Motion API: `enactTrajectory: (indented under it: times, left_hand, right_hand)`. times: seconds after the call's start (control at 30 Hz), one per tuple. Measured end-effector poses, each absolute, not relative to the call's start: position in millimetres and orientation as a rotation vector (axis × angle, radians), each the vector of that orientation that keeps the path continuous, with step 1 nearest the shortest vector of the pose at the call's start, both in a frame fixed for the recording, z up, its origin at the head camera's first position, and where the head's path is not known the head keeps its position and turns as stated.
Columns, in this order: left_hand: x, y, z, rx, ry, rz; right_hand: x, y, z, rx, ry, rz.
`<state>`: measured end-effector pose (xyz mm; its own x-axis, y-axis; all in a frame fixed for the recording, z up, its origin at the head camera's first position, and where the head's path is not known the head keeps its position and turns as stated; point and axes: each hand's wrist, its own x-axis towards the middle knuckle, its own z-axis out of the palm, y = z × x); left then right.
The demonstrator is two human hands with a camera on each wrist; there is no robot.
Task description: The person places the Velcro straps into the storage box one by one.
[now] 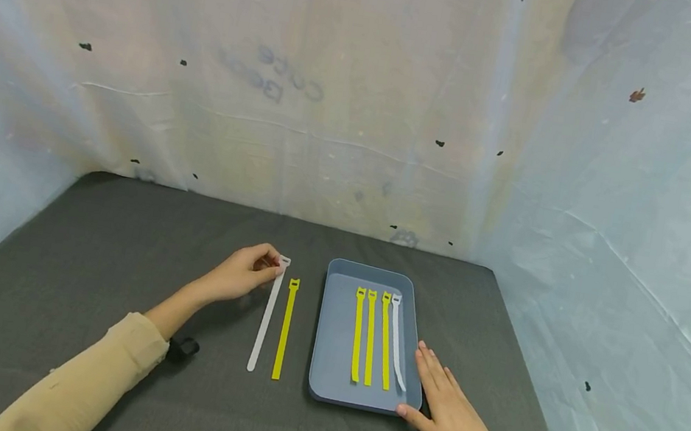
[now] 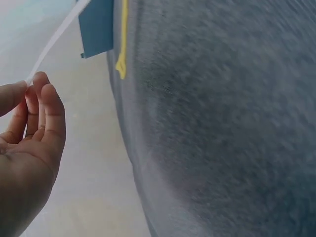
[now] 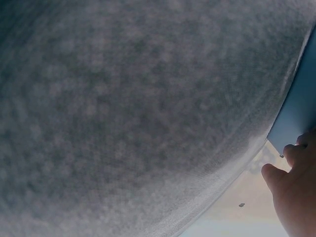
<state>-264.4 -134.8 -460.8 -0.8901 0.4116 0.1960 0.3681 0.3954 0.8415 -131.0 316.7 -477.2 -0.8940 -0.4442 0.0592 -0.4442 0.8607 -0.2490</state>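
My left hand (image 1: pixel 243 271) pinches the slotted head of a white cable tie (image 1: pixel 266 319) between thumb and fingertips; the strap stretches down toward the near side. In the left wrist view the white strap runs up from the fingertips. Just right of it a yellow cable tie (image 1: pixel 284 329) lies on the dark cloth. A blue-grey tray (image 1: pixel 327 384) holds several yellow cable ties (image 1: pixel 370 338) and one white tie (image 1: pixel 396 342), side by side with slotted heads at the far end. My right hand (image 1: pixel 450 414) rests with straight fingers against the tray's right near corner.
Dark grey cloth (image 1: pixel 184 221) covers the table. Pale translucent sheeting (image 1: pixel 337 95) hangs behind it and at both sides. A black wrist strap piece (image 1: pixel 183 349) shows below the left forearm.
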Motion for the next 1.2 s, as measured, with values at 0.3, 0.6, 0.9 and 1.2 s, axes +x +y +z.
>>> enactTrajectory:
  times: [0.3, 0.6, 0.9, 1.2]
  left_hand:
    - [-263.0, -127.1, -451.7, 0.710, 2.541, 1.635]
    - [-261.8, -117.4, -436.4, 0.715, 2.465, 1.709]
    - [-261.6, -99.0, -426.2, 0.766, 2.375, 1.787]
    - [-262.0, -72.7, -423.9, 0.782, 2.352, 1.825]
  right_hand:
    - [-131.0, 317.8, -478.0, -0.717, 3.018, -0.406]
    - [-132.1, 318.3, -479.1, -0.728, 3.034, -0.387]
    - [-132.6, 318.3, -478.6, -0.734, 3.027, -0.400]
    - [-131.9, 319.1, -479.1, -0.733, 3.028, -0.409]
